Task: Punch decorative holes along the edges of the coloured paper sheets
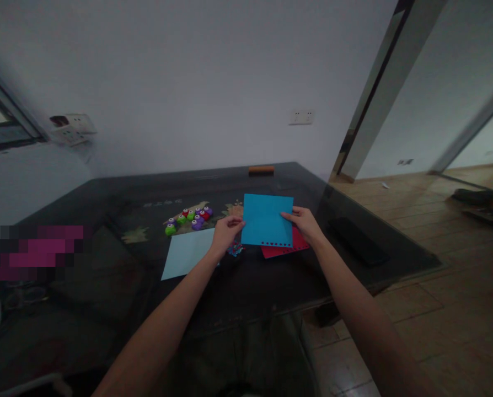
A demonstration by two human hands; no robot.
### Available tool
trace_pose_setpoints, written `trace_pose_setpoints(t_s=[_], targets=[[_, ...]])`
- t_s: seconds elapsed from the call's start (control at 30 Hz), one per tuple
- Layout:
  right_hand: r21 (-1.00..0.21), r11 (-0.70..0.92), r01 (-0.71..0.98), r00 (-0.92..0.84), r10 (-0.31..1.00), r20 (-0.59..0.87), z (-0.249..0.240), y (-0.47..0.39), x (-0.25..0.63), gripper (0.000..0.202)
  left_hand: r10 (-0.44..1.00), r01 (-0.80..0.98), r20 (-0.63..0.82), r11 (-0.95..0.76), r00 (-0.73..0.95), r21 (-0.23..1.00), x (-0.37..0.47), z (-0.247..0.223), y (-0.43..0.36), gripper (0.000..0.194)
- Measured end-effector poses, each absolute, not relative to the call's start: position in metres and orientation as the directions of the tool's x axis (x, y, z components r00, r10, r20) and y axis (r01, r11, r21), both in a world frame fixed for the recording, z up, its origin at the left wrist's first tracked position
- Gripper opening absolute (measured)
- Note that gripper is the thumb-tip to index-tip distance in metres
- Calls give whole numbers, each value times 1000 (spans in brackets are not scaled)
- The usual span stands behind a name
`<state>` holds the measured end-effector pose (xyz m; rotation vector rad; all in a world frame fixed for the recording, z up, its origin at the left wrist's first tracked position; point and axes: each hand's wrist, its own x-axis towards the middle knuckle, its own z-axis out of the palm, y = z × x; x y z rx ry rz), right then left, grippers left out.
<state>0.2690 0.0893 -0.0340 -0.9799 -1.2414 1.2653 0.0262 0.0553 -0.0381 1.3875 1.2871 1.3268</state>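
A blue sheet of paper (pixel 267 219) is held up over the dark table, with a row of small punched shapes along its lower edge. My left hand (pixel 225 230) pinches its left edge, and my right hand (pixel 305 223) grips its right edge with the thumb on the front. Partly hidden behind it is a red sheet of paper (pixel 285 252), also with a punched row. Beside my left hand lies a small pile of colourful paper bits (pixel 235 249). A pale sheet of paper (pixel 188 252) lies to the left, partly behind my left forearm.
Several small green, purple and red craft punches (pixel 191 216) with eye-like tops sit beyond the pale sheet. A brown cylindrical object (pixel 261 170) lies at the table's back edge by the wall. On the right is a long black object (pixel 358 241). The table (pixel 250 295) has a glossy dark top.
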Motion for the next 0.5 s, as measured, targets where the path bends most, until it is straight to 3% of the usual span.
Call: trace_pose_setpoints(t_s=[0.33,0.5], targets=[[-972,203,-116,22,979,202,-31,93,274,31,973,147,210,-195,-93,970,28,-39,54,18],[-980,105,-169,-160,978,132,-27,86,271,41,970,136,204,-186,-133,973,31,-35,49,18]])
